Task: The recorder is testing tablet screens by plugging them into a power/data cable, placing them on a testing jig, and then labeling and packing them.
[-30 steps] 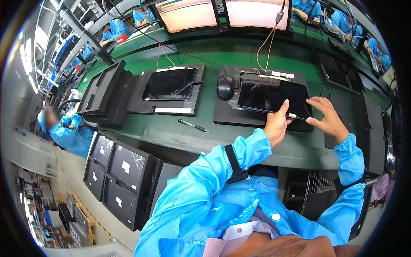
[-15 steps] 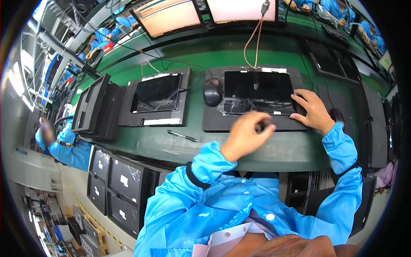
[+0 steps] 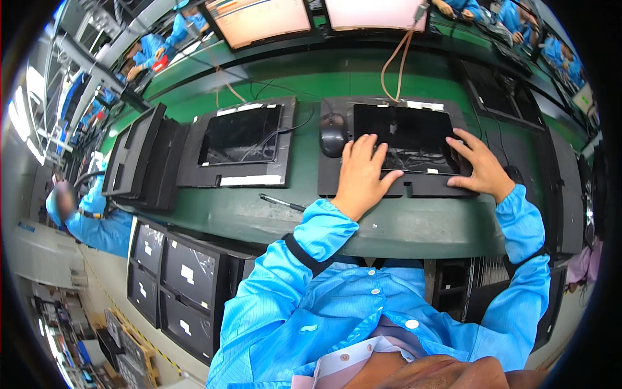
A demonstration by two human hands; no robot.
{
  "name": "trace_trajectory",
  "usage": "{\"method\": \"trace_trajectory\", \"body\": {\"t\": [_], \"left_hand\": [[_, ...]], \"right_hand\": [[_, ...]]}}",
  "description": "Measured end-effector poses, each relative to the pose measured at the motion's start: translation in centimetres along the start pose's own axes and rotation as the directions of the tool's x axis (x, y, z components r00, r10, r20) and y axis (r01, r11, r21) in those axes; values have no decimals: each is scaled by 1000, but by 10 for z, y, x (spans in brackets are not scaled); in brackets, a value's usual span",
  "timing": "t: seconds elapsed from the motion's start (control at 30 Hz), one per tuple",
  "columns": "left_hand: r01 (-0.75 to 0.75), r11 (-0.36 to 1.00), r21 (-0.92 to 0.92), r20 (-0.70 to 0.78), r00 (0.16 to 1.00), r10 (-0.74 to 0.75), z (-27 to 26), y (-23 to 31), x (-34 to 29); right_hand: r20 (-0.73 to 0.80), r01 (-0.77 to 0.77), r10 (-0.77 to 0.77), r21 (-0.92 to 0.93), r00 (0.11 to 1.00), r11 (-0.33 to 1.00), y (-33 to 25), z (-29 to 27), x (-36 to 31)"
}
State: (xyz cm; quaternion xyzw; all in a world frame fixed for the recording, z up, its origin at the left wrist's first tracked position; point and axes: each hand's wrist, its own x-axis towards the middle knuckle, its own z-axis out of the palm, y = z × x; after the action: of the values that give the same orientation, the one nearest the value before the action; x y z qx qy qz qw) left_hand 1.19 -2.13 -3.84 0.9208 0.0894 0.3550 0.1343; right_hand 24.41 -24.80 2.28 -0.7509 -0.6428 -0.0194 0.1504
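A black tablet-like panel (image 3: 414,133) with a dark glossy screen lies flat on a black foam pad (image 3: 337,185) in front of me. My left hand (image 3: 364,176) rests over the panel's lower left corner, fingers stretched out and thumb apart. At the right edge, my right hand (image 3: 483,165) is open, its thumb and fingers spread along the border. Neither hand is wrapped round anything. A black computer mouse (image 3: 333,137) sits just left of the panel, close to my left fingers. Part of the panel's lower left is hidden by that hand.
A second dark panel (image 3: 240,135) lies on another foam pad at the left, with a cable across it. Black trays (image 3: 139,152) are stacked beyond it. A pen (image 3: 282,202) lies near the front edge. Two monitors (image 3: 259,23) stand behind; a looped cable (image 3: 395,78) hangs down.
My left hand has moved from in front of the pad, fingers curled, up onto the panel's lower left, and has opened out. The right hand stays at the right edge. The view has shifted slightly.
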Motion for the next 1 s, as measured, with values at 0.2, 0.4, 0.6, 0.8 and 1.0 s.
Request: {"method": "trace_trajectory", "body": {"t": [0.2,0.4,0.6,0.8,1.0], "left_hand": [[12,993,-116,-27,1000,-15,1,-5,-9],[-27,989,-148,-21,999,24,3,-8,-15],[3,973,-232,-7,1000,-5,1,-7,-14],[143,986,-81,93,986,-135,1,0,-6],[177,984,4,89,980,-177,1,9,-1]], "right_hand": [[-32,-82,80,-51,996,995,-11,20,4],[-90,26,-31,-49,995,998,-6,28,-4],[-106,-6,3,-27,994,1000,-9,28,-1],[-97,44,-54,-111,994,993,-17,20,9],[-260,57,-64,-34,964,998,-29,36,92]]}}
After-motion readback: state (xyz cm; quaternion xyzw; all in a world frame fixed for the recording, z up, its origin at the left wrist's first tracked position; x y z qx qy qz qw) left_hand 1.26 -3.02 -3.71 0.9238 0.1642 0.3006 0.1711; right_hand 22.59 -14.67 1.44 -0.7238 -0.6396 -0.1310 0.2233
